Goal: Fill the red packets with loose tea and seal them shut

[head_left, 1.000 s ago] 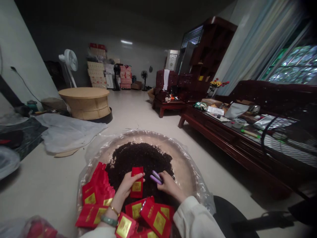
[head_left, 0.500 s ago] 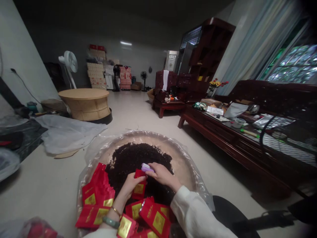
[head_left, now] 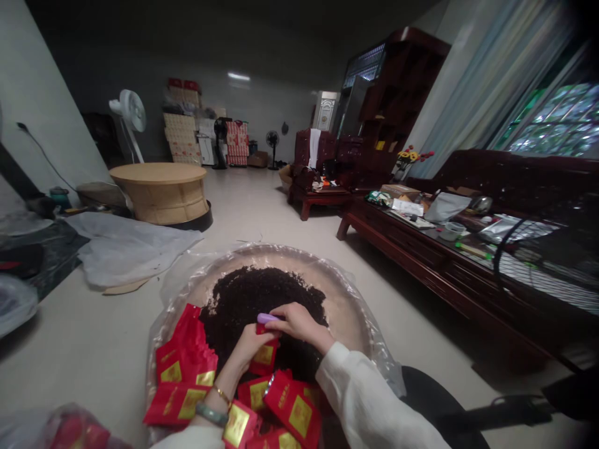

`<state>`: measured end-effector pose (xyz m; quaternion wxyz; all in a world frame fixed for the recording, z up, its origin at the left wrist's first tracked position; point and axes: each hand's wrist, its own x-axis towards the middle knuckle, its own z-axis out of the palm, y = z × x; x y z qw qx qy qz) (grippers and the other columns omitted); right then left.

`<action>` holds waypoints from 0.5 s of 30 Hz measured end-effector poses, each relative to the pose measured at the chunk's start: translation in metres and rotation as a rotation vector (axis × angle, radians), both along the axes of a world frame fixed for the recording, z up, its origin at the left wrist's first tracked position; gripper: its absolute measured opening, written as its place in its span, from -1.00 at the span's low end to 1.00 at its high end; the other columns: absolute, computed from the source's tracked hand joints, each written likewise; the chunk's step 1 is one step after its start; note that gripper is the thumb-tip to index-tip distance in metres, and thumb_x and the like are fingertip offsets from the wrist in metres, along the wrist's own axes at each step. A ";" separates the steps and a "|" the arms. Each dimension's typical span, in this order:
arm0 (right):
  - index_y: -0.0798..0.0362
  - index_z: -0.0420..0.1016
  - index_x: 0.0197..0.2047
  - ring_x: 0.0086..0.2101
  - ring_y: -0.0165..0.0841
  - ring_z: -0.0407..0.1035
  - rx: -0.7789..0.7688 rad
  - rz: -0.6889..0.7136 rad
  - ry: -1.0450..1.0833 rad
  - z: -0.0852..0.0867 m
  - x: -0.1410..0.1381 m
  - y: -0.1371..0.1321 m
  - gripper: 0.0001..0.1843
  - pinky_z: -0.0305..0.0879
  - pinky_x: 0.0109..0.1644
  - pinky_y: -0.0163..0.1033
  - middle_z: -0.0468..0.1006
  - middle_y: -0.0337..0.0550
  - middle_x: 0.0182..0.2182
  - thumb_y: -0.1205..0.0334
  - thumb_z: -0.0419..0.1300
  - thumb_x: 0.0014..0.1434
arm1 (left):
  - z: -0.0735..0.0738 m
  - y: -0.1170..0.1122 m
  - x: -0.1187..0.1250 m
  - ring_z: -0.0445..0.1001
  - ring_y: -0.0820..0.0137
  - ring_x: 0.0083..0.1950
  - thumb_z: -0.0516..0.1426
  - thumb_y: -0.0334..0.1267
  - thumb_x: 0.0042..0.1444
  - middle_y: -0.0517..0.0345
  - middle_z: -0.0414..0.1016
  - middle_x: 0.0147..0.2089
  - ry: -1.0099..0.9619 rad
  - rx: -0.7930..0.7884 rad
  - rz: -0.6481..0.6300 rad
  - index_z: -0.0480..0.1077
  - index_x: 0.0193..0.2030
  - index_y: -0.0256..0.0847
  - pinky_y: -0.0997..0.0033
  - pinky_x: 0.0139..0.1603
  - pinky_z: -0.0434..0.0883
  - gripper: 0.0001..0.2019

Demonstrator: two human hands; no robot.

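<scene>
My left hand [head_left: 249, 350] pinches a small red pouch [head_left: 264, 357] with a gold label near its upper edge, holding it upright over the round tray [head_left: 349, 305]. In my right hand [head_left: 302, 322] is a small purple hand-held bag sealer [head_left: 266, 318], set across the top of that pouch. Behind both hands spreads a heap of dark, loose, tea-like leaves [head_left: 262, 290]. Several more red pouches [head_left: 294, 405] lie below my hands, and flat stacked pouches [head_left: 187, 352] rest at the tray's left side. My right fingers partly cover the sealer.
Clear plastic sheeting [head_left: 390, 368] lines the tray's rim. A black round stand base [head_left: 430, 399] is at the lower right. A long dark wooden table [head_left: 421, 262] with clutter runs along the right. A round wooden table [head_left: 159, 187] and plastic sheet [head_left: 126, 246] are to the left.
My right hand has shifted slightly left with the purple sealer, which has turned level along the pouch's top. My left hand keeps its hold on the pouch.
</scene>
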<state>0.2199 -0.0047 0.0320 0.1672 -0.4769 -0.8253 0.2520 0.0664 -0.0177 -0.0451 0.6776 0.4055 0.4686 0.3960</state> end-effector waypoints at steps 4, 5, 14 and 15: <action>0.01 0.60 -0.32 -0.51 -0.46 0.26 -0.049 -0.026 0.037 -0.004 0.001 0.004 -0.57 -0.03 -0.45 -0.39 0.49 -0.29 -0.55 -0.14 0.09 0.17 | 0.007 -0.001 -0.005 0.55 0.28 -0.42 0.37 -0.12 -0.31 0.04 0.58 -0.45 -0.079 -0.036 -0.061 0.49 -0.35 -0.35 0.35 -0.32 0.42 -0.61; 0.01 0.61 -0.31 -0.51 -0.46 0.26 -0.057 -0.030 0.051 -0.006 0.001 0.005 -0.57 -0.03 -0.45 -0.39 0.49 -0.29 -0.54 -0.14 0.09 0.17 | 0.008 -0.001 -0.006 0.55 0.28 -0.41 0.36 -0.09 -0.30 0.03 0.58 -0.45 -0.103 -0.039 -0.075 0.49 -0.34 -0.35 0.35 -0.31 0.42 -0.59; 0.02 0.62 -0.29 -0.50 -0.46 0.22 -0.060 -0.024 0.055 -0.007 -0.001 0.007 -0.54 -0.05 -0.45 -0.38 0.46 -0.30 -0.58 -0.15 0.08 0.16 | 0.018 0.009 -0.008 0.46 0.36 -0.47 0.31 -0.24 -0.29 0.20 0.51 -0.55 0.118 0.074 -0.056 0.47 -0.44 -0.34 0.47 -0.43 0.31 -0.76; 0.02 0.62 -0.29 -0.50 -0.46 0.22 -0.058 -0.024 0.055 -0.007 -0.001 0.006 -0.56 -0.05 -0.45 -0.38 0.46 -0.30 -0.57 -0.14 0.09 0.16 | 0.019 0.009 -0.008 0.45 0.37 -0.47 0.31 -0.27 -0.30 0.22 0.49 -0.56 0.135 0.083 -0.054 0.47 -0.46 -0.34 0.47 -0.43 0.29 -0.77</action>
